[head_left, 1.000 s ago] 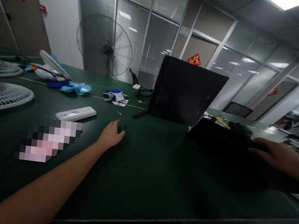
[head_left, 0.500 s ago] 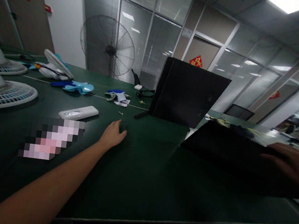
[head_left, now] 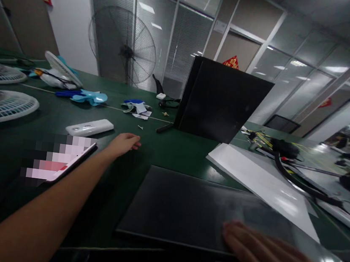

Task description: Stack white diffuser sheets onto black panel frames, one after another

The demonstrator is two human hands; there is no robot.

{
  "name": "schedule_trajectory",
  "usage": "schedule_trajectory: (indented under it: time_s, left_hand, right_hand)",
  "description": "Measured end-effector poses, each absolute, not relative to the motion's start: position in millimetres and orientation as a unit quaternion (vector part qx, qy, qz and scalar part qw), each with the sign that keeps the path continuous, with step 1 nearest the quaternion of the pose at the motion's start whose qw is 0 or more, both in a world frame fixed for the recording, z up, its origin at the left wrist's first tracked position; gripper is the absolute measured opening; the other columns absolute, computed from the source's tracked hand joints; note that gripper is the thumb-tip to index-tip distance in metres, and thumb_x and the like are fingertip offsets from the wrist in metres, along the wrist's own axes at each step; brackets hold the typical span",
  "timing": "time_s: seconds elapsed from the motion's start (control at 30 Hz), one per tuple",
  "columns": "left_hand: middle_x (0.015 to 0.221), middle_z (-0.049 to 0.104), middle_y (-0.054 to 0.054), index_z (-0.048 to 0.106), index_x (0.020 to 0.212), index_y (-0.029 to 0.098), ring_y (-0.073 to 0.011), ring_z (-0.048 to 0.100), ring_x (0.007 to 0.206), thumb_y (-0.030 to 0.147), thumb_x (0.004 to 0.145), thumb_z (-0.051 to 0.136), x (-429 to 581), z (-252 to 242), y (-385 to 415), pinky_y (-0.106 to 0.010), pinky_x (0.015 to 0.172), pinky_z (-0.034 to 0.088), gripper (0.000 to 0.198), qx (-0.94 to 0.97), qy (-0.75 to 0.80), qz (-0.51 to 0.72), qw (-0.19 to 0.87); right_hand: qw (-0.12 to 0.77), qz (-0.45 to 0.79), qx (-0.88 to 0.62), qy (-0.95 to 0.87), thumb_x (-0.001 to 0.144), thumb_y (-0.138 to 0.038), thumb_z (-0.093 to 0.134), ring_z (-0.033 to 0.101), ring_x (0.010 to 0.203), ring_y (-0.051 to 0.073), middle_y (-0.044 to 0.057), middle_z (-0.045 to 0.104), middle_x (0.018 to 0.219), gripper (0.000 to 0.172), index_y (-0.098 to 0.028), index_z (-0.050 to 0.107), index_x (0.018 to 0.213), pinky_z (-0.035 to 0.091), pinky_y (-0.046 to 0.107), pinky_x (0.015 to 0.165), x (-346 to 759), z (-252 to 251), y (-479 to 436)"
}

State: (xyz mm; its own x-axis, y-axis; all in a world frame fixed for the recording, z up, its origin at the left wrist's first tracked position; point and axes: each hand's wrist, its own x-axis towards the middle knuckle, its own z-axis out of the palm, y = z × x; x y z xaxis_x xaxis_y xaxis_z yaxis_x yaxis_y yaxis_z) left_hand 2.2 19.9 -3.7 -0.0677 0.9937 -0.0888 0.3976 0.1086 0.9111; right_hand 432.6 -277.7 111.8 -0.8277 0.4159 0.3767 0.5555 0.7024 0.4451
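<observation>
My left hand [head_left: 125,145] rests over the green table, fingers loosely curled and slightly apart, nothing visible in them. Just beyond its fingertips lies a small screw-like piece [head_left: 140,127]. To its left are a white oblong device [head_left: 91,127] and a phone [head_left: 71,160], partly blurred out. My right hand [head_left: 271,257] lies over the near right part of a flat, glossy black panel [head_left: 181,208], fingers together on its top face; the thumb is hidden. The panel lies nearly level along the table's front edge. Behind it stands a large black upright panel [head_left: 220,100].
White sheets [head_left: 260,184] lie right of the black panel, beside cables and a black curved tube [head_left: 299,184]. White fan parts [head_left: 8,106], a light-blue fan blade [head_left: 90,97] and scraps of paper [head_left: 137,108] are spread at the left and back. A large standing fan [head_left: 125,50] is behind the table.
My right hand has brought the black panel from a tilted pose at the right to the front middle, uncovering the white sheets. My left hand has drawn slightly left, fingers more curled.
</observation>
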Motion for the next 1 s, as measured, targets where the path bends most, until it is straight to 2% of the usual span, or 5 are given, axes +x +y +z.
schedule_trajectory:
  time_s: [0.3, 0.53, 0.67, 0.83, 1.0]
  left_hand:
    - [0.133, 0.077, -0.012, 0.079, 0.122, 0.021, -0.0334, 0.069, 0.126, 0.083, 0.085, 0.05, -13.4, 6.5, 8.6, -0.042, 0.111, 0.05, 0.078, 0.734, 0.572, 0.287, 0.228]
    - [0.174, 0.036, -0.013, 0.056, 0.157, 0.026, -0.0366, 0.033, 0.16, 0.073, 0.094, 0.047, -7.1, -12.2, 3.1, -0.059, 0.128, 0.025, 0.079, 0.833, 0.533, 0.108, 0.103]
    - [0.176, 0.031, -0.013, 0.05, 0.161, 0.026, -0.0362, 0.028, 0.162, 0.072, 0.097, 0.042, -7.3, -16.4, 6.0, -0.06, 0.129, 0.021, 0.079, 0.824, 0.554, 0.093, 0.081]
    - [0.175, 0.033, -0.012, 0.049, 0.162, 0.024, -0.0346, 0.03, 0.162, 0.072, 0.098, 0.04, -5.5, -19.3, 7.3, -0.058, 0.131, 0.019, 0.08, 0.818, 0.564, 0.093, 0.066]
    - [0.174, 0.035, -0.017, 0.048, 0.162, 0.022, -0.041, 0.031, 0.16, 0.08, 0.093, 0.043, -0.4, -22.2, 7.8, -0.061, 0.128, 0.023, 0.091, 0.775, 0.624, 0.091, 0.039]
  right_hand:
    - [0.197, -0.239, -0.28, -0.909, 0.108, -0.023, 0.048, 0.074, 0.115, 0.029, 0.008, 0.075, 0.132, 0.035, -0.014, 0.072, 0.132, 0.064, 0.041, 0.092, 348.6, 15.9, -222.4]
    - [0.1, 0.112, -0.286, -0.947, 0.105, -0.061, 0.054, 0.053, 0.146, 0.024, 0.01, 0.062, 0.153, 0.06, -0.019, 0.068, 0.145, 0.043, 0.041, 0.123, 374.8, 20.6, -142.8]
    - [0.072, 0.004, -0.481, -0.874, 0.106, -0.042, 0.054, 0.049, 0.149, 0.026, 0.012, 0.06, 0.154, 0.046, -0.019, 0.069, 0.143, 0.036, 0.043, 0.127, 432.9, 36.4, -63.9]
    - [0.057, -0.073, -0.64, -0.762, 0.097, -0.05, 0.068, 0.051, 0.145, 0.038, 0.029, 0.054, 0.155, 0.075, -0.004, 0.055, 0.154, 0.041, 0.048, 0.12, 494.9, 26.2, 10.3]
    - [0.043, -0.075, -0.66, -0.746, 0.109, -0.05, 0.041, 0.063, 0.132, 0.027, 0.012, 0.067, 0.145, 0.052, -0.022, 0.071, 0.141, 0.048, 0.037, 0.111, 503.4, -0.1, 20.4]
